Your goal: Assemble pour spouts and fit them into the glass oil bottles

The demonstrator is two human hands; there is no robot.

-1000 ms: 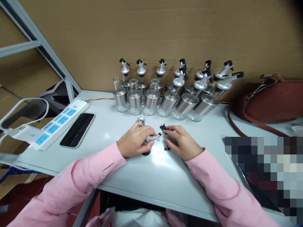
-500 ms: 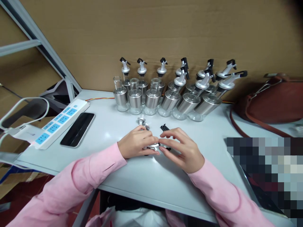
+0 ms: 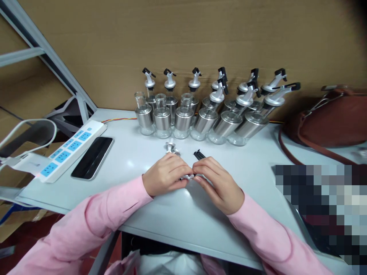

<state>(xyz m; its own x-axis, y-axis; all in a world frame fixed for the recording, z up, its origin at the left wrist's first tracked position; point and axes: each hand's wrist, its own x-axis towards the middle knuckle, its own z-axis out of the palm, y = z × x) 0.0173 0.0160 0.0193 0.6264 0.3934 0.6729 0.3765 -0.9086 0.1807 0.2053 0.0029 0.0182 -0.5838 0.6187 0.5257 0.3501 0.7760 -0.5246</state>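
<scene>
My left hand (image 3: 166, 175) and my right hand (image 3: 216, 183) meet at the middle of the white table (image 3: 160, 214), fingers pinched together round a small silver pour spout (image 3: 187, 177) with a black part. Most of the spout is hidden by my fingers. A second silver spout (image 3: 171, 148) lies just beyond my left hand. A small black cap piece (image 3: 198, 154) lies beyond my right hand.
Several glass and steel dispenser bottles (image 3: 183, 120) stand in rows at the back, some with spouts, three without. A black phone (image 3: 93, 156) and a white power strip (image 3: 69, 149) lie at the left. A brown bag (image 3: 329, 118) sits at the right against the cardboard wall.
My right hand left the black piece, moved left and toward me, and closed against my left hand on the silver spout. The left hand barely moved.
</scene>
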